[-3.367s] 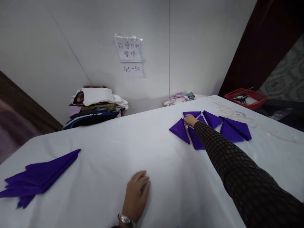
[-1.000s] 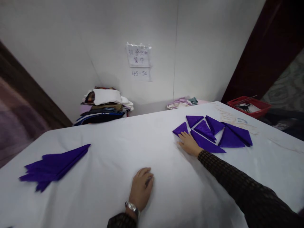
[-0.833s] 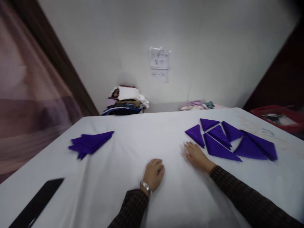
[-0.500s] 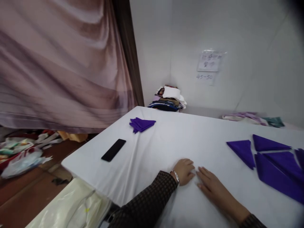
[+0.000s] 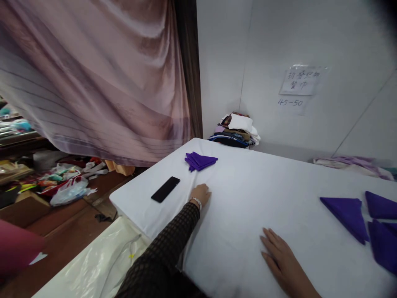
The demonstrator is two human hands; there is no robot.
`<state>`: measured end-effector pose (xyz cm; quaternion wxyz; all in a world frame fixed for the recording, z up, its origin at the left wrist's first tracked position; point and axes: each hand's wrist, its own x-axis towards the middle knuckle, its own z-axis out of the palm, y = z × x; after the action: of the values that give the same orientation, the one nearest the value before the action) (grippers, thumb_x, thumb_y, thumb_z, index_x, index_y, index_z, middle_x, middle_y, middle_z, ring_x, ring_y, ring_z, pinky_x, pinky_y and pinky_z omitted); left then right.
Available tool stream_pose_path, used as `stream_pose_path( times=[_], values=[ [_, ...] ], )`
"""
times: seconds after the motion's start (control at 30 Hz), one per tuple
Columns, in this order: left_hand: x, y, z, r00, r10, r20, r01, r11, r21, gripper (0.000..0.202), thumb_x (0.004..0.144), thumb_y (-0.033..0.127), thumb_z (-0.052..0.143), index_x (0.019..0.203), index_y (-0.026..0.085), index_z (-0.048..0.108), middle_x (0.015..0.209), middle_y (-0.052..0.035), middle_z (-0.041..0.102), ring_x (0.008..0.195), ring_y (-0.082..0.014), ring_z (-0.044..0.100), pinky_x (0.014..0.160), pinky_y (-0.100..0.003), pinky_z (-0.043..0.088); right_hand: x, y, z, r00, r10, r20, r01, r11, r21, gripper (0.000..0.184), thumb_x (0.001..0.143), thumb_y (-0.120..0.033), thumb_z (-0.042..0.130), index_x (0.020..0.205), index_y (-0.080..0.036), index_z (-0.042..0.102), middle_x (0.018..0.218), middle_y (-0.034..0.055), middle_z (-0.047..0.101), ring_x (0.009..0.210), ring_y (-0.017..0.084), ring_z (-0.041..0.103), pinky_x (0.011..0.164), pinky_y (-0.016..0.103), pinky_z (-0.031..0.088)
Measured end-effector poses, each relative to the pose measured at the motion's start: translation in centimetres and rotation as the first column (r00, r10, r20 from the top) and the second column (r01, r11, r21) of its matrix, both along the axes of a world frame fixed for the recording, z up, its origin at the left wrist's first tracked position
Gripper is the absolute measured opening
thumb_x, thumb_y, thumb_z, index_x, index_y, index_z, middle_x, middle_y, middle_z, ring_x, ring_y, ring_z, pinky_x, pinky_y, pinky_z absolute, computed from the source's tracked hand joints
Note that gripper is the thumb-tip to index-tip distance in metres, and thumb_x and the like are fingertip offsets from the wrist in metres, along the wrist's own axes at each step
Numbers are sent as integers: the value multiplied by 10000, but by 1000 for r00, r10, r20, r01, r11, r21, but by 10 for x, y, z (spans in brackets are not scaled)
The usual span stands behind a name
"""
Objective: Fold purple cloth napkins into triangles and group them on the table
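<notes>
My left hand (image 5: 201,193) is stretched out over the white tablecloth (image 5: 248,198), its fingers curled loosely and holding nothing, a short way from a stack of unfolded purple napkins (image 5: 199,160). A watch shows at its wrist. My right hand (image 5: 281,258) lies flat on the cloth near the front edge, fingers apart and empty. Folded purple triangle napkins (image 5: 349,211) lie at the right, partly cut off by the frame edge.
A black phone (image 5: 165,189) lies near the table's left corner. A pile of folded fabrics (image 5: 237,130) sits by the wall behind the table. A pink curtain (image 5: 102,78) hangs at the left, with bags and clutter (image 5: 66,184) on the floor below.
The view has swung left. My right hand drew back from the purple triangles and now lies flat near the front edge. My left hand has reached out toward the purple napkin stack.
</notes>
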<state>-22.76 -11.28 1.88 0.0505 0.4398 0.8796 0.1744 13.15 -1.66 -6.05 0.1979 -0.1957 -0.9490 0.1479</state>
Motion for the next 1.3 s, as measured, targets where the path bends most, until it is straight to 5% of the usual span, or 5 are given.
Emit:
stream_pose_path(
  times=[0.53,0.87,1.0,1.13,1.3],
  values=[
    [-126,77,4,877,449,170,-475,864,166,474,795,450,549,1123,115,613,1099,-144,662,1013,-260,607,833,-317,449,1,-2,2,995,45,-91,-24,976,214,489,843,-320,547,1321,-249,471,1382,92,449,1241,294,446,942,460,465],
    [-130,91,15,906,408,112,-420,835,355,316,764,304,507,972,143,682,1014,-138,684,993,-279,602,875,-391,452,-5,-17,38,999,-31,-20,30,998,-57,432,879,-265,489,1310,-235,476,1407,91,420,1311,253,351,1064,456,323],
    [-119,109,33,947,318,35,-295,825,482,313,712,291,534,936,122,672,1026,-129,658,998,-283,577,876,-421,452,-12,-20,65,998,-41,45,48,984,-173,409,862,-245,489,1270,-212,502,1403,101,427,1318,247,332,1082,449,273],
    [-75,125,40,965,108,-239,61,794,604,207,702,342,577,790,179,668,1045,-50,654,1015,-268,563,916,-455,418,-15,-18,78,998,-45,50,55,974,-218,383,851,-275,505,1225,-196,534,1389,90,442,1316,224,325,1095,408,232],
    [50,106,11,683,-537,-494,718,616,323,176,795,255,500,832,221,669,972,-48,698,965,-232,611,1038,-549,247,-12,-14,66,994,-63,-92,28,938,-346,554,836,-341,540,1353,-196,405,1415,112,402,1323,227,312,1097,423,218]
  ],
)
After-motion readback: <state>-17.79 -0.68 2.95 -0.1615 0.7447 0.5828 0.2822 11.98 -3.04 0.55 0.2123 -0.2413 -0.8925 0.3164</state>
